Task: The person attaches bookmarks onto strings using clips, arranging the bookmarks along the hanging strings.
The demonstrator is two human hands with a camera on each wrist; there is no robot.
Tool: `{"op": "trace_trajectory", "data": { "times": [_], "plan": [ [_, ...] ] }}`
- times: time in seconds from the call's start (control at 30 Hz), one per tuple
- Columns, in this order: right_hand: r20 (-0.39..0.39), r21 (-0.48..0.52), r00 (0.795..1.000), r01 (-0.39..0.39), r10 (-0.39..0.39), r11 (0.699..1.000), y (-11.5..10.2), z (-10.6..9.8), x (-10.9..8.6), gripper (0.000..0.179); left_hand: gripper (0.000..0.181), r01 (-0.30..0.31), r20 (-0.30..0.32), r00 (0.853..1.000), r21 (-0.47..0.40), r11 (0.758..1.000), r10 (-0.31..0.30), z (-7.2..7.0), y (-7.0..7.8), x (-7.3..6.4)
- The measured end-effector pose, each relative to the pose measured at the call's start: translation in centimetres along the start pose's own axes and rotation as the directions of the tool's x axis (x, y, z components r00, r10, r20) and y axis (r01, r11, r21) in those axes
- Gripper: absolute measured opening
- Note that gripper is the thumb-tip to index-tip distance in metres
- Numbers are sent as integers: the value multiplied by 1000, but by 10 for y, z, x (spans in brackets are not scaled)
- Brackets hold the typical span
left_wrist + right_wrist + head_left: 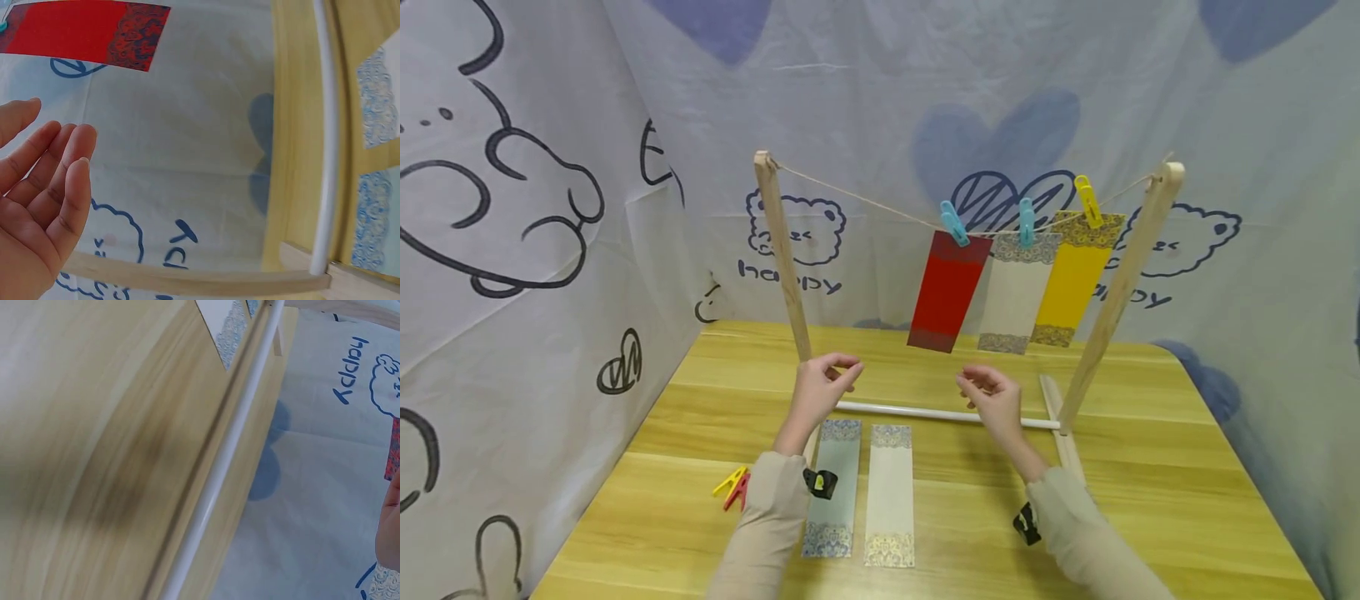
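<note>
My left hand (822, 388) is raised by the rack's left post, fingers relaxed and bent, with nothing between thumb and fingertips in the left wrist view. Opposite it, my right hand (998, 403) hovers below the hanging cards, fingers loosely curled around nothing visible; only its edge enters the right wrist view. A red card (950, 292), a white card (1015, 292) and a yellow card (1072, 279) hang from a string (865, 200). Two blue clothespins (954, 223) and a yellow clothespin (1087, 202) clip them. On the table lie a pale blue card (837, 483) and a cream card (890, 483).
The wooden rack has a left post (786, 258), a right post (1123, 292) and a white rod (925, 412) low between them. Loose yellow (728, 482) and red clothespins (737, 492) lie beside the left sleeve. A printed cloth (865, 92) stands behind the wooden table (1172, 500).
</note>
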State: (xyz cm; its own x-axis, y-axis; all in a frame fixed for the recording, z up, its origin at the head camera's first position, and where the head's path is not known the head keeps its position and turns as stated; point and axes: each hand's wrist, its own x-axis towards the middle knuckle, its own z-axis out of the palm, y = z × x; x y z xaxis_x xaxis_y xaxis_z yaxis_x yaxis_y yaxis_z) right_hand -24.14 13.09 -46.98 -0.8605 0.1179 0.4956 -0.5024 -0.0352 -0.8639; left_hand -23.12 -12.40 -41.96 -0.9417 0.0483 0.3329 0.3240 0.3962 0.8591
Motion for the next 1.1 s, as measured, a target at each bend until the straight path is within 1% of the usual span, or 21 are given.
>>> {"op": "trace_trajectory", "data": {
  "times": [0.13,0.17,0.2,0.23,0.27,0.33,0.37,0.4,0.43,0.47,0.5,0.6,0.7,0.83,0.97,1.03,1.1],
  "plan": [
    [17,5,999,31,-31,1000,9,1,-4,13,16,1,-33,999,-8,1000,-1,-2,-9,-9],
    [34,36,998,51,-53,998,29,-1,-3,14,16,6,-41,999,-5,1000,-6,-3,-12,-11],
    [47,65,996,74,-77,995,40,-3,-3,15,15,17,-47,999,-7,1000,-17,-4,-14,-13],
    [54,81,995,81,-85,993,45,-4,-4,15,15,26,-51,998,-10,1000,-27,-5,-16,-15],
    [58,85,994,85,-90,993,47,-3,-5,15,16,34,-55,998,-14,999,-35,-6,-18,-18],
    [64,73,996,55,-59,996,48,-2,-7,16,18,42,-57,997,-36,998,-44,-8,-23,-22],
    [66,64,997,32,-36,997,46,0,-9,17,18,43,-61,997,-41,998,-46,-9,-25,-24],
    [57,23,998,-6,5,1000,25,4,-12,16,18,48,-63,997,-46,998,-51,-10,-22,-27],
    [53,-10,997,-52,52,999,11,7,-15,16,17,52,-65,996,-50,997,-55,-11,-20,-30],
    [53,-31,995,-81,82,996,5,9,-16,17,17,47,-67,996,-48,998,-50,-13,-17,-33],
    [58,-44,992,-109,112,993,-1,11,-17,17,18,51,-70,996,-54,997,-55,-14,-19,-35],
    [80,-58,986,-141,145,988,-13,14,-19,18,17,95,-87,991,-33,995,-97,-17,-26,-42],
    [94,-53,985,-138,142,989,-11,15,-21,19,18,120,-112,986,-25,992,-122,-18,-48,-46],
    [105,-64,982,-148,155,987,-6,15,-23,21,15,138,-148,979,-15,990,-139,-21,-58,-54],
    [122,-79,976,-172,181,982,-2,16,-25,25,15,163,-192,969,38,986,-153,-25,-66,-62],
    [153,-95,967,-193,206,977,1,18,-27,29,17,177,-209,965,67,982,-159,-28,-70,-66],
    [204,-109,950,-218,237,970,4,19,-30,34,17,190,-214,962,89,978,-167,-31,-74,-70]
  ]
}}
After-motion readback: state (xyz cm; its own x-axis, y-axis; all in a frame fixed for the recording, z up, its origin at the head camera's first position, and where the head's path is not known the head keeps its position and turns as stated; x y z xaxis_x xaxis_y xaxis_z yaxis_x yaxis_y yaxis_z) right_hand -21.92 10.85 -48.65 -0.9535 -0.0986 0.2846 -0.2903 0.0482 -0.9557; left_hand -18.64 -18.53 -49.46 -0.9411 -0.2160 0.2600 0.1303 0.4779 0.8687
